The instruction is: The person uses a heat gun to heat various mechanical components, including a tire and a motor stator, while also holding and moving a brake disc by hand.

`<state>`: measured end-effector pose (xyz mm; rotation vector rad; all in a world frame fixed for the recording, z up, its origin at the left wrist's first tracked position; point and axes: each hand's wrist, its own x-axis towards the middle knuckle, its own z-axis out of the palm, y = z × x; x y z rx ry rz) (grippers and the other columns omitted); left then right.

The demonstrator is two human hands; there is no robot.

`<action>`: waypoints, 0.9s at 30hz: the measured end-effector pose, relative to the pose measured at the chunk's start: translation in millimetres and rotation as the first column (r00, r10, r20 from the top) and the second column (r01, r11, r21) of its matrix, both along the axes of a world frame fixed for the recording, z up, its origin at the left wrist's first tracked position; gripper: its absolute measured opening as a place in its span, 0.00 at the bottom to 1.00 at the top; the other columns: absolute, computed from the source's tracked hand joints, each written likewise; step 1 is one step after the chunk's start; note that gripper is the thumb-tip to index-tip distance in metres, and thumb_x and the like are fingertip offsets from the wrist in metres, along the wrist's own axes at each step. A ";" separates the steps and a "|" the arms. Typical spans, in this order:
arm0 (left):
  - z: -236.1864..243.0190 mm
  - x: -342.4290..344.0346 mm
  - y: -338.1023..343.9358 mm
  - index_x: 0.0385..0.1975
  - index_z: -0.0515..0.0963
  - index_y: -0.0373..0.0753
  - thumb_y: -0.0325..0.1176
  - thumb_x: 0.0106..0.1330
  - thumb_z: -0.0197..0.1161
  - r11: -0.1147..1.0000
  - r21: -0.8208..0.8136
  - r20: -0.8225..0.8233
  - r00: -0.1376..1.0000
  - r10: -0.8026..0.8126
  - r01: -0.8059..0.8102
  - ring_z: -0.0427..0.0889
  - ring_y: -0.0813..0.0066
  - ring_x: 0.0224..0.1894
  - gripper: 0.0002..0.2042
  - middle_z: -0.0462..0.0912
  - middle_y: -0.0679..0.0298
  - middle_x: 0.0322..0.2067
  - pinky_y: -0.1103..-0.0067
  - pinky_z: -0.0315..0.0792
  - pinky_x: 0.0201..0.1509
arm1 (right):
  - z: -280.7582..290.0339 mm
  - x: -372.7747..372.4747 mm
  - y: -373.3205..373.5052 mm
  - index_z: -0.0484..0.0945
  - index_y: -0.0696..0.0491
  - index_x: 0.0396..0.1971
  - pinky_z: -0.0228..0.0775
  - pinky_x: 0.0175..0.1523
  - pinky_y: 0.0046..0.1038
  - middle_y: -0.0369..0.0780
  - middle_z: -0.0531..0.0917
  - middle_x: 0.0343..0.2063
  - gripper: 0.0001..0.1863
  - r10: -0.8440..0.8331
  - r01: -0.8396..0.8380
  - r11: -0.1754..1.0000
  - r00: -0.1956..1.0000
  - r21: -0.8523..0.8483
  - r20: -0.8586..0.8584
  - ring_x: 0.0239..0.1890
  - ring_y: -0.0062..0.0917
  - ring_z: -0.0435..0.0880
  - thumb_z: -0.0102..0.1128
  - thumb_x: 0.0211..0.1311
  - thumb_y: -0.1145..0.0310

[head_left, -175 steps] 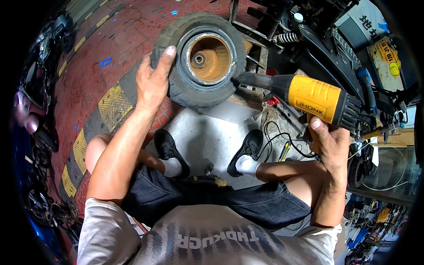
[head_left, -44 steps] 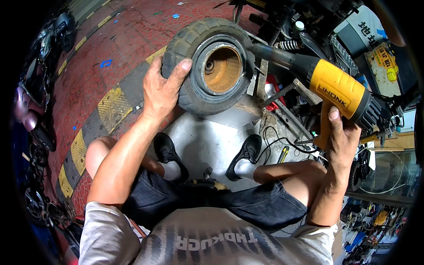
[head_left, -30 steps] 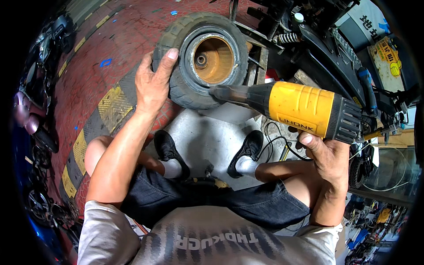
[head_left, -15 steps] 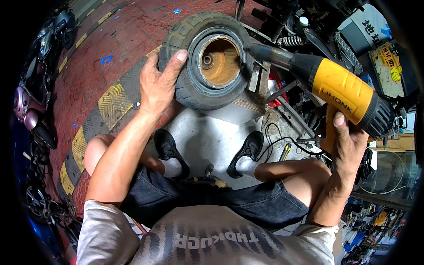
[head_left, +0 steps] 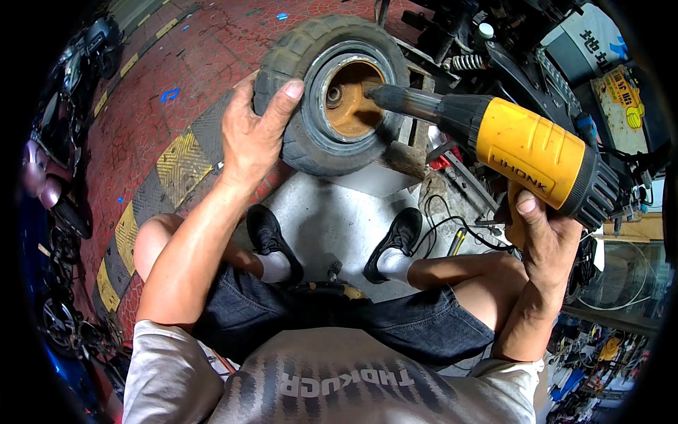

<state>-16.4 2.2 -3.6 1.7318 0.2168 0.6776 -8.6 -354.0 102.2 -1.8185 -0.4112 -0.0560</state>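
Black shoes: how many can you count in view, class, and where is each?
2: the left shoe, below the left side of the wheel in the picture, and the right shoe, below its right side. More could be hidden near the dark edges.

Blue scrap (head_left: 169, 95) on red paving (head_left: 205, 67); white spring (head_left: 468, 63).

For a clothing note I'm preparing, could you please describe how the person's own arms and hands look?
The left hand and right hand are ungloved, and both forearms are bare. The short, loose sleeves are pale grey, matching a shirt with dark streaks.
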 end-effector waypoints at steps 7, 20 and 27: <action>-3.8 0.3 -2.4 0.60 0.77 0.30 0.52 0.70 0.73 1.000 0.006 0.030 1.000 -0.010 0.010 0.87 0.71 0.51 0.32 0.89 0.56 0.49 0.73 0.79 0.59 | -5.5 1.0 -9.0 0.79 0.62 0.60 0.80 0.48 0.25 0.42 0.87 0.47 0.24 0.048 -0.053 0.998 0.994 -0.045 -0.096 0.42 0.22 0.85 0.74 0.67 0.73; 3.7 -6.5 -5.1 0.60 0.77 0.29 0.54 0.68 0.74 0.995 0.101 0.004 1.000 0.012 -0.012 0.87 0.70 0.50 0.34 0.89 0.54 0.48 0.72 0.79 0.58 | -1.6 -0.3 -11.0 0.79 0.64 0.58 0.79 0.40 0.24 0.41 0.87 0.41 0.23 0.011 -0.013 0.999 0.998 -0.030 -0.062 0.36 0.20 0.84 0.74 0.68 0.73; 10.5 -5.2 -8.8 0.59 0.77 0.28 0.51 0.67 0.76 0.995 0.101 0.008 1.000 -0.004 0.003 0.87 0.71 0.50 0.33 0.89 0.54 0.47 0.73 0.80 0.58 | -0.3 7.1 -27.4 0.77 0.64 0.60 0.77 0.57 0.28 0.42 0.86 0.46 0.28 0.011 -0.009 0.999 0.999 0.049 -0.042 0.45 0.24 0.84 0.75 0.68 0.64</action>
